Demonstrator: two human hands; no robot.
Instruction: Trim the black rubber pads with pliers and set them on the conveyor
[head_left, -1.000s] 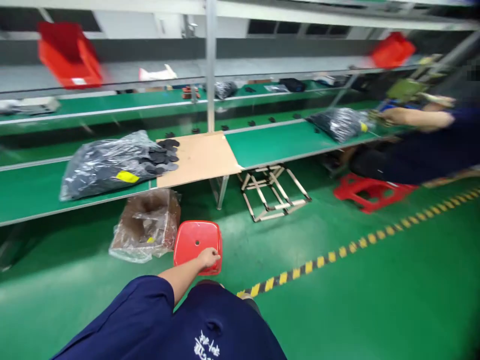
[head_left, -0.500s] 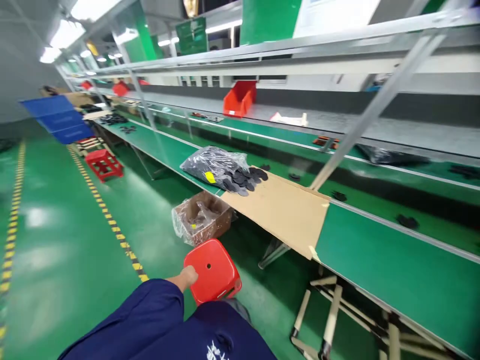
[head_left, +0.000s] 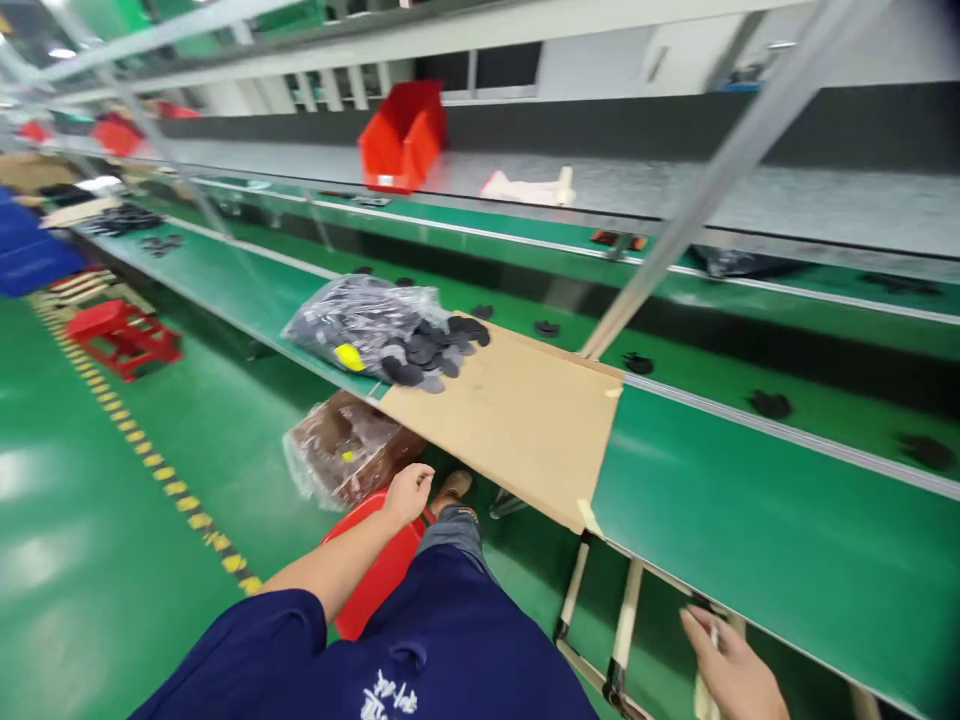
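Observation:
My left hand (head_left: 410, 492) is above the red stool (head_left: 382, 575), its fingers curled together; whether anything is between them cannot be made out. At the lower right, my right hand (head_left: 731, 662) is beside the bench's front edge, pinching a small pale item too small to name. A clear plastic bag (head_left: 352, 315) with a yellow label lies on the bench, dark flat rounded pieces (head_left: 424, 350) spilling from its mouth onto a cardboard sheet (head_left: 517, 415).
Under the bench edge stands an open carton (head_left: 352, 440) lined with plastic. A red bin (head_left: 405, 135) is on the shelf. A slanted metal post (head_left: 675, 220) rises behind the cardboard. Dark pieces lie along the green conveyor (head_left: 697, 310). Another red stool (head_left: 124, 335) is at left.
The view has moved closer to the bench and turned right. My left hand has let go of the red stool's edge and is raised over it. My right hand has come into view.

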